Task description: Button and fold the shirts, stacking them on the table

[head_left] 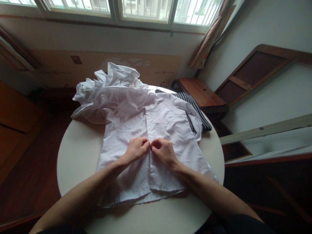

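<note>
A white button-up shirt (126,130) lies front side up, its collar end away from me and its hem toward me. Down its middle runs the front placket, with a few small buttons (149,127) showing above my hands. My left hand (138,147) pinches the placket from the left. Right beside it, my right hand (163,150) pinches the same strip, the fingertips of both hands nearly meeting. The fingers hide whatever button or buttonhole is between them. Below the hands the two front edges overlap down to the hem.
The shirt lies on a round white table (75,152). Crumpled white cloth (114,76) is heaped at the far left edge. A black-and-white striped cloth (203,118) lies partly under the right sleeve. Behind stand a brown wooden stand (200,92) and a large cardboard panel (165,63).
</note>
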{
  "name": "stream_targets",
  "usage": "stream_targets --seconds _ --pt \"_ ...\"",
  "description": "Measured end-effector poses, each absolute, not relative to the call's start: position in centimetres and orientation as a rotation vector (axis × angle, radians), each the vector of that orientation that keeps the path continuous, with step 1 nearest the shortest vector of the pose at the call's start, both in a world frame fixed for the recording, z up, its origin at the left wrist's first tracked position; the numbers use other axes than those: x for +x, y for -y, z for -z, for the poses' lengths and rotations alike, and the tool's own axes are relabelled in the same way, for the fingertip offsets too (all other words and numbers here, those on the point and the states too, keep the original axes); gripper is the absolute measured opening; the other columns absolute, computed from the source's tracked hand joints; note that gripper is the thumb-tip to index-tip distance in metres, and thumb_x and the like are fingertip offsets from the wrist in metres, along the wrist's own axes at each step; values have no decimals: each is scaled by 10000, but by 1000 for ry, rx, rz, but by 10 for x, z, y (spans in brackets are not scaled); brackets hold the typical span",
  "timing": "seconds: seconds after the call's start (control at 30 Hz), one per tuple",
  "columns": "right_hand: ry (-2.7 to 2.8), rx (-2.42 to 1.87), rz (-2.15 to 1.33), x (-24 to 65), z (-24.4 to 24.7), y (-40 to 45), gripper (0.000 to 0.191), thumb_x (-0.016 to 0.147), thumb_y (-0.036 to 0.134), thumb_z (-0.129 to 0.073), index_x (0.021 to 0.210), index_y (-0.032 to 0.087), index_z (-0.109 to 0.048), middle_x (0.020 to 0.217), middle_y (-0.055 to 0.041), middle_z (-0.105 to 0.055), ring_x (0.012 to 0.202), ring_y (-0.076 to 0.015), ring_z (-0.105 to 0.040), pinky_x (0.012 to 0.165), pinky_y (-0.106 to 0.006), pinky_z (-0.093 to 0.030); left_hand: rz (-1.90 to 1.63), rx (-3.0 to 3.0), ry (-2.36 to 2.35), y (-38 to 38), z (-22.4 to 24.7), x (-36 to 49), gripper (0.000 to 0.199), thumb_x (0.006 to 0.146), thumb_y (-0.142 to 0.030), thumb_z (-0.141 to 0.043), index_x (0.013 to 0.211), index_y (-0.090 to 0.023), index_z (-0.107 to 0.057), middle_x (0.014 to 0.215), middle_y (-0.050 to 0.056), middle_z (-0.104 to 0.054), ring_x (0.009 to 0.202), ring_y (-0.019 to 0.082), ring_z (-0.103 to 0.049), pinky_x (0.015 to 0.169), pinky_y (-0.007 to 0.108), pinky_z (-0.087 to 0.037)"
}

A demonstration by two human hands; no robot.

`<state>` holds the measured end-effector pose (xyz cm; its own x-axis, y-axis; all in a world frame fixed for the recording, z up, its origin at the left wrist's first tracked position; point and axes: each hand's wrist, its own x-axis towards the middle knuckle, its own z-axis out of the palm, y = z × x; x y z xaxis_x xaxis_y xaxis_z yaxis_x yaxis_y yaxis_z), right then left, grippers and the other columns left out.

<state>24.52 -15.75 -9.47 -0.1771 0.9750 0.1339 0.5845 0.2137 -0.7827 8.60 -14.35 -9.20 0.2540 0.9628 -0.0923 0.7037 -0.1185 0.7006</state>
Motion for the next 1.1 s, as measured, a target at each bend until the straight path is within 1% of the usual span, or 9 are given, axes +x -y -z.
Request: stream_targets --seconds 0.1,0.2,0.4,0.6,0.7,0.83,0.9,0.97,1.1 --pt "1921 -1436 -637 244 99 159 96 755 158 -589 743 173 -682 723 -30 -681 663 -144 -603 658 -244 -428 -531 1851 -1508 144 92 86 314 836 -360 -476 719 -165 -693 693 10 -673 681 154 -586 592 229 -366" --pt "1915 -1431 -649 244 102 159 79 758 176 -607 726 176 -679 705 -24 -677 649 -142 -601 645 -242 -424 -549 1855 -1527 145 93 88 251 822 -304 -497 751 -168 -696 742 18 -690 716 160 -596 622 236 -384" --pt "1806 -1466 -833 244 98 157 83 745 244 -656 699 182 -685 677 -14 -687 625 -140 -609 611 -242 -421 -504 1938 -1623 150 90 92 190 838 -230 -491 806 -177 -671 823 38 -685 797 178 -594 714 275 -400" --pt "1667 -1359 -1250 248 100 152 163 759 299 -621 693 156 -665 587 -6 -630 518 -115 -540 497 -221 -397 -492 1913 -1599 148 90 91 192 870 -216 -466 806 -178 -642 812 33 -671 777 174 -583 694 276 -385" --pt "1621 -1341 -1275 250 101 152 160 755 296 -616 692 154 -653 568 3 -605 494 -106 -522 469 -211 -385 -490 1944 -1614 148 93 90 174 873 -224 -474 815 -182 -632 837 35 -672 807 184 -581 712 290 -378" --pt "1644 -1403 -1280 249 98 151 160 768 292 -604 684 159 -636 550 10 -597 449 -104 -513 445 -213 -381 -448 2171 -1655 153 97 90 156 888 -234 -470 864 -184 -617 914 59 -660 906 229 -551 790 351 -351" --pt "1755 -1459 -1186 248 96 150 167 785 280 -596 677 163 -647 581 -6 -628 478 -118 -544 482 -227 -400 -407 2305 -1669 155 96 90 160 897 -251 -469 876 -182 -611 930 78 -645 931 247 -530 814 375 -337" --pt "1925 -1504 -962 248 95 149 154 806 257 -589 718 166 -677 659 -31 -671 577 -144 -595 582 -251 -434 -370 2400 -1699 155 93 88 161 898 -272 -477 890 -176 -606 954 100 -627 949 257 -513 826 383 -332" --pt "2158 -1447 -536 257 91 154 189 888 208 -503 949 159 -675 891 -79 -686 801 -177 -620 772 -295 -456 -404 2533 -1668 160 83 79 193 914 -255 -445 1019 -167 -582 1057 116 -599 1013 259 -493 864 387 -341"
